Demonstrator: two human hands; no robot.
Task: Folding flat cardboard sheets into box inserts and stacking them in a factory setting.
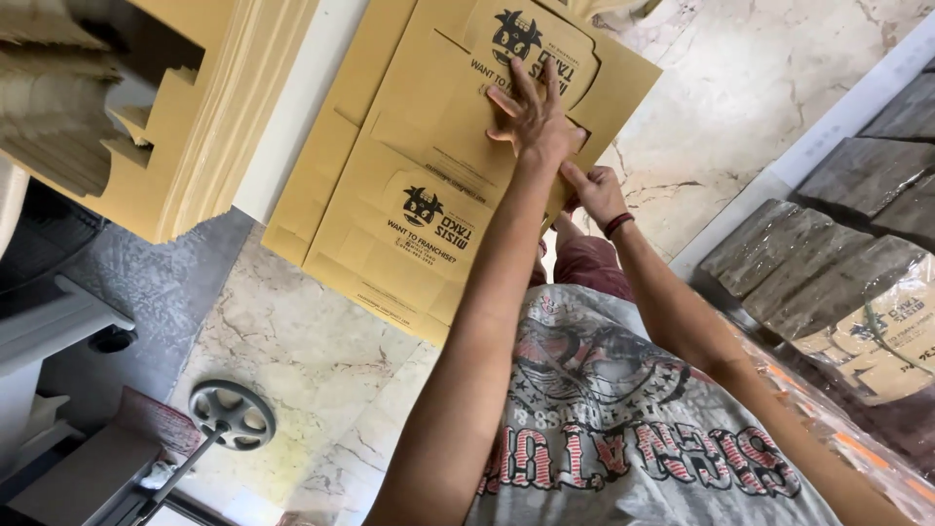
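Observation:
A flat, unfolded brown cardboard box (409, 195) with black printed logos lies over the marble floor in front of me. My left hand (531, 112) presses flat on its upper panel with the fingers spread. My right hand (592, 190), with a dark red band on the wrist, holds the box's near right edge just below the left hand, its fingers curled behind the board. My grey printed shirt (623, 409) and maroon shorts (589, 263) show beneath my arms.
A thick stack of flat brown cardboard sheets (195, 107) stands at the upper left. Plastic-wrapped bundles of cardboard (877, 331) lie at the right beside dark stone blocks (789, 253). A round grey wheel-like base on a rod (232, 414) sits at the lower left.

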